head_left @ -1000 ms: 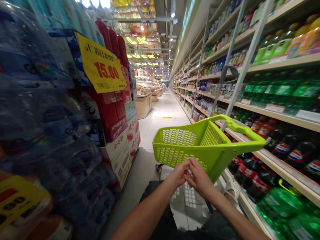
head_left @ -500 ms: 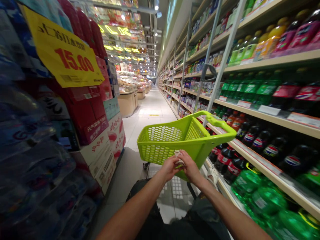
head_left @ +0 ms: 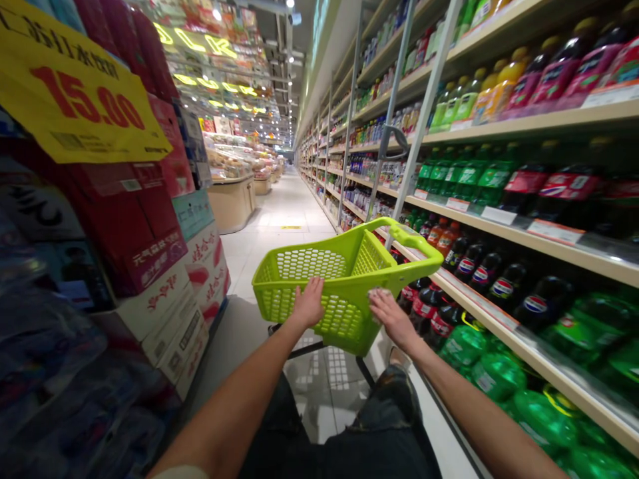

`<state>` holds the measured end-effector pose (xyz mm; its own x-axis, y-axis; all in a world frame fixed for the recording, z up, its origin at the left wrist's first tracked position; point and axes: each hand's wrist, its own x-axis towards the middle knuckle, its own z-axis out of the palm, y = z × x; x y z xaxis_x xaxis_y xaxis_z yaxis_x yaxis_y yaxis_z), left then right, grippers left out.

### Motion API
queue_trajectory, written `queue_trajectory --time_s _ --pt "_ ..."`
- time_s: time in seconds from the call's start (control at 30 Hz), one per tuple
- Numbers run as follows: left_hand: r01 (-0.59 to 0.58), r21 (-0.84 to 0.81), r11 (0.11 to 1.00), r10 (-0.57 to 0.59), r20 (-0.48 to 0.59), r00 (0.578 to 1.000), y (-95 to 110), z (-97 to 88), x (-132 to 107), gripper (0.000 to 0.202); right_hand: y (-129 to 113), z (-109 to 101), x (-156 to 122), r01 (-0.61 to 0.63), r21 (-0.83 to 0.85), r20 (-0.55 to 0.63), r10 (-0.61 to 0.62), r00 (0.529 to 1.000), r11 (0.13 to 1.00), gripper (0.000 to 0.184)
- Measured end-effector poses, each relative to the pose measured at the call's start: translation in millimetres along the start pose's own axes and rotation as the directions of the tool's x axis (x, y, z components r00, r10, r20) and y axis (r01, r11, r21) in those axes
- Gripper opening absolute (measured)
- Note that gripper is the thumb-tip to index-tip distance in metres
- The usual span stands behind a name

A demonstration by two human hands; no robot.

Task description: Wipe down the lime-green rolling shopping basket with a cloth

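Steadying the lime-green perforated plastic basket just ahead, the left hand curls closed over its near rim; the right hand pins a white crumpled scrap there under bent fingers; pushing on likely needs a firmer grip.

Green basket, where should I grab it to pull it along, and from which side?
Take the raised handle at the right end of the basket, probably from above: it is a thick rounded bar standing clear of the mesh walls.

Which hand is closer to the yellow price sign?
Left. The left hand holds the green basket, down-right of the sign; the right hand is farther right, toward the bottles.
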<state>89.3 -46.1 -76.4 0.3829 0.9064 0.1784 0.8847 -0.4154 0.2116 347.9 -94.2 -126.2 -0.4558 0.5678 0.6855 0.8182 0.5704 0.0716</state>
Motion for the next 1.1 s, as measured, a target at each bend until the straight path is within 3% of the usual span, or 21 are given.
queue_trajectory --time_s 0.1,0.2,0.27,0.43,0.5,0.7,0.87,0.93,1.03,1.1 --pt "-0.01 0.037 0.999 0.009 0.025 1.0 -2 0.1 -1 0.071 -10 -1 12 0.056 0.078 0.04 -0.059 0.997 0.995 0.031" --pt "-0.004 0.053 0.999 0.003 0.017 1.0 -1 1.1 -1 0.074 -7 -14 44 -0.081 0.066 -0.122 0.089 0.989 0.995 0.035" --pt "0.014 0.062 0.998 -0.014 0.009 1.0 0 1.9 -2 0.076 -6 -13 55 -0.114 0.062 -0.18 0.124 0.976 0.992 0.035" --pt "-0.041 0.078 0.996 0.039 0.038 0.999 -6 0.7 -8 0.077 -24 26 27 0.095 0.066 0.022 -0.096 0.995 0.993 0.03" --pt "-0.06 0.091 0.994 0.057 0.035 0.998 -11 1.0 -8 0.076 -33 34 25 0.181 0.077 0.019 -0.183 0.983 0.98 0.029" --pt "0.119 0.124 0.985 -0.114 -0.05 0.992 -27 7.7 -9 0.071 -38 32 87 0.154 -0.024 -0.163 -0.156 0.974 0.988 0.032" --pt "0.023 0.139 0.99 -0.014 -0.068 0.998 -42 11.1 -13 0.069 -54 71 66 0.297 -0.015 -0.047 -0.297 0.954 0.955 0.026" --pt "0.044 0.147 0.988 -0.032 -0.087 0.996 -53 11.3 -14 0.068 -64 79 64 0.366 0.035 -0.003 -0.366 0.93 0.93 0.025" --pt "0.137 0.159 0.978 -0.116 -0.134 0.984 -71 11.2 -17 0.068 -74 75 94 0.38 0.084 -0.018 -0.38 0.925 0.921 0.027" --pt "0.134 0.165 0.977 -0.11 -0.148 0.983 -81 10.8 -20 0.068 -76 75 119 0.339 0.088 -0.041 -0.336 0.941 0.937 0.029"
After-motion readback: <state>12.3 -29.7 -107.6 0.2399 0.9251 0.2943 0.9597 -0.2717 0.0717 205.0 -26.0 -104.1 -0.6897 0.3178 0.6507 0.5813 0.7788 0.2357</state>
